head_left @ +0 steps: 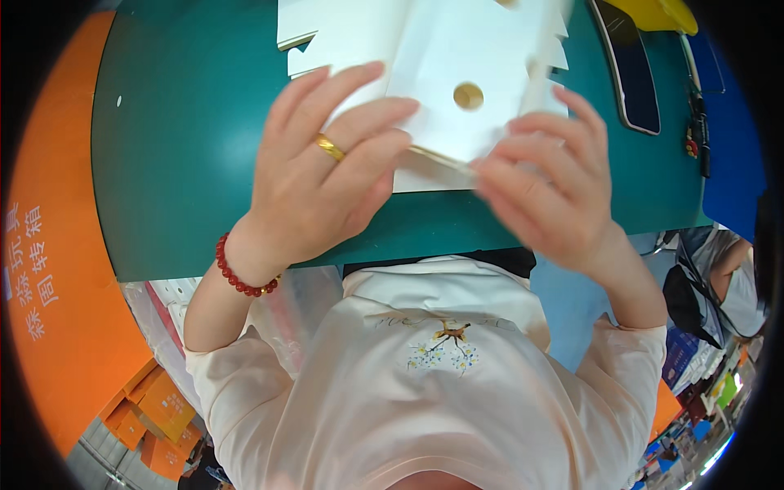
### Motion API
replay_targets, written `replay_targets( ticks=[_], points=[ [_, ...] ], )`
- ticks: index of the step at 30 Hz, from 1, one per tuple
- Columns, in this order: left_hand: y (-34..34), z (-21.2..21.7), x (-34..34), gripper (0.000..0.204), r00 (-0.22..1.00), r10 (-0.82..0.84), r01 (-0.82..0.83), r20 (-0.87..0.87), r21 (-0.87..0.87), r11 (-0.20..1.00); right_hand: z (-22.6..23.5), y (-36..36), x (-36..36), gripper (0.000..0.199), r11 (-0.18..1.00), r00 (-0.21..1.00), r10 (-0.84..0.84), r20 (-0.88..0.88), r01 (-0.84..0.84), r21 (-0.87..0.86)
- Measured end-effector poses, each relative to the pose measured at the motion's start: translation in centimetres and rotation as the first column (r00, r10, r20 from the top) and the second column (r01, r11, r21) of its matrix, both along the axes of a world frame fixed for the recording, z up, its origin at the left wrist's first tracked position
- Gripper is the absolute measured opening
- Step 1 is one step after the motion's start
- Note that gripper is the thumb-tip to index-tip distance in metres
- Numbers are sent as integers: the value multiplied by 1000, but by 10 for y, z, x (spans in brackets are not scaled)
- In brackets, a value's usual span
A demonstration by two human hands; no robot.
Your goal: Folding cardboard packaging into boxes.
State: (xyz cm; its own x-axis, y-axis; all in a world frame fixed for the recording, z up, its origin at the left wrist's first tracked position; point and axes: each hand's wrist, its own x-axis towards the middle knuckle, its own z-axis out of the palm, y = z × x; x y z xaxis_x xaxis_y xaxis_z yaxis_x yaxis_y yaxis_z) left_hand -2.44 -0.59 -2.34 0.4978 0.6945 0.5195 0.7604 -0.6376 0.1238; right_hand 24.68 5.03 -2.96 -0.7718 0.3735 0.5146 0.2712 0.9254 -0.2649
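Note:
A white folded cardboard piece (445, 69) with round holes stands tilted over more white card with notched edges on the green table. My left hand (318, 159), with a gold ring and a red bead bracelet, has its bent fingers at the card's left side, near its lower corner. Its thumb is mostly hidden under the fingers. My right hand (555, 180) closes on the lower right edge of the same card, its fingertips slightly blurred. Beneath the held card, another white card (433, 180) shows flat on the table.
A dark phone (629, 65) lies at the far right of the green table (180, 163), by a yellow object (661, 14) and a black pen (704, 135). An orange box (57, 204) stands along the left side. Several smaller orange boxes (159, 412) are at lower left.

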Motion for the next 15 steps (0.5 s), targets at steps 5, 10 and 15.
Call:
replay_targets(
  ticks=[5, 10, 15],
  points=[
    [12, 8, -26, 35, 930, 326, -288, -172, 212, 934, 3, -5, 0, 35, 979, 991, 132, -20, -127, 159],
    [-2, 6, -23, 33, 940, 336, -340, 59, 71, 938, 14, 22, 27, 54, 989, 992, -1, 128, -18, 146],
    [-12, -3, 12, 29, 981, -43, 50, -191, 33, 998, 4, 28, 31, 66, 999, 951, 23, 310, -37, 38]
  ],
)
